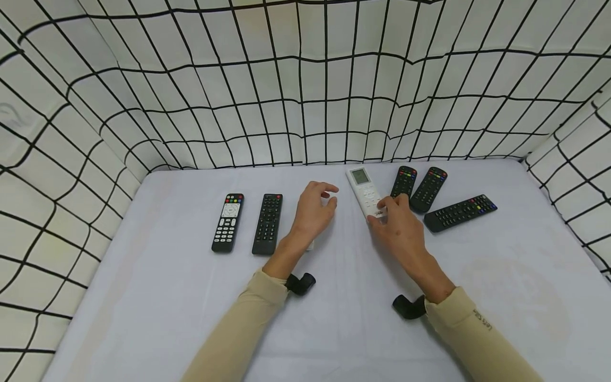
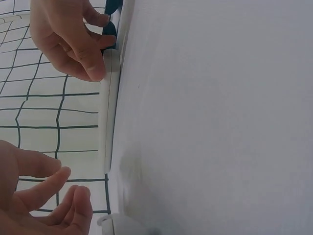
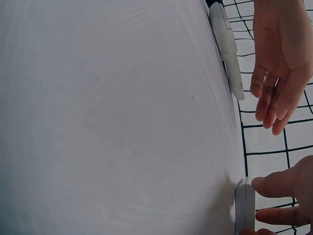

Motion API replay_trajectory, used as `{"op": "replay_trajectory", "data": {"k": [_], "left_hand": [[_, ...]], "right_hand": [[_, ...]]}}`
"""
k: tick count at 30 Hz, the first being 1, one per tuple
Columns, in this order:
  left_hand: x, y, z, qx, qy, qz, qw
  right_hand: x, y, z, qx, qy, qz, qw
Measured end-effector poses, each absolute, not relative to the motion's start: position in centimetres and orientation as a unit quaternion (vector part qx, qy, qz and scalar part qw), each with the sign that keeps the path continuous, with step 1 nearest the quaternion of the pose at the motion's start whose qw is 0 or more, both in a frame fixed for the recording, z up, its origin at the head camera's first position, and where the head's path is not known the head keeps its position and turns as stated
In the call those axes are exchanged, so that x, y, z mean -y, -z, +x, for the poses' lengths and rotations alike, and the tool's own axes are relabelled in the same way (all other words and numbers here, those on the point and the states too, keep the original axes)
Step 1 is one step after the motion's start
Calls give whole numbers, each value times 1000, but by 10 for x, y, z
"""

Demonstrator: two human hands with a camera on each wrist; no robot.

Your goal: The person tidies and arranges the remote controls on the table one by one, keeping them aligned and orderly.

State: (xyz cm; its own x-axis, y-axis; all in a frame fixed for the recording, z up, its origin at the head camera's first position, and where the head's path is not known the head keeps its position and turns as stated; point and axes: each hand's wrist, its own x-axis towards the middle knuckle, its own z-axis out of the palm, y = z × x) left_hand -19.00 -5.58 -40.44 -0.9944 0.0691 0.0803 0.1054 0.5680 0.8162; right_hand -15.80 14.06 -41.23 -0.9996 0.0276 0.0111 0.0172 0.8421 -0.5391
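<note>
My right hand (image 1: 400,228) pinches the lower end of a white remote control (image 1: 363,187) with a small grey screen. The remote lies tilted on the white-covered table, its screen end toward the back. In the left wrist view, the thumb of the right hand (image 2: 73,39) rests at the edge of this white remote (image 2: 108,112). My left hand (image 1: 312,209) hovers to its left, fingers loosely bent and nothing in them. A second white remote (image 3: 227,54) lies below the left hand, mostly hidden by the wrist in the head view.
Left of the hands lie a black remote with white buttons (image 1: 227,223) and an all-black remote (image 1: 267,224). To the right are two small black remotes (image 1: 429,188) (image 1: 404,178) and a larger slanted black remote (image 1: 460,212). Black netting (image 1: 326,79) surrounds the table's back and sides.
</note>
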Motion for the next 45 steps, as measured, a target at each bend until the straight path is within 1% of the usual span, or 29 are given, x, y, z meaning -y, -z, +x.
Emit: {"op": "replay_trajectory", "data": {"k": [7, 27, 39, 45], "left_hand": [[49, 401, -193, 896, 441, -46, -20], [34, 400, -208, 916, 390, -33, -86], [30, 411, -214, 916, 388, -35, -93], [27, 412, -215, 905, 415, -26, -89]], "right_hand": [[-139, 411, -159, 962, -274, -1, 16], [-147, 405, -160, 961, -275, 11, -11], [-155, 403, -161, 965, -255, 35, -42], [-161, 403, -164, 966, -249, 49, -44]]}}
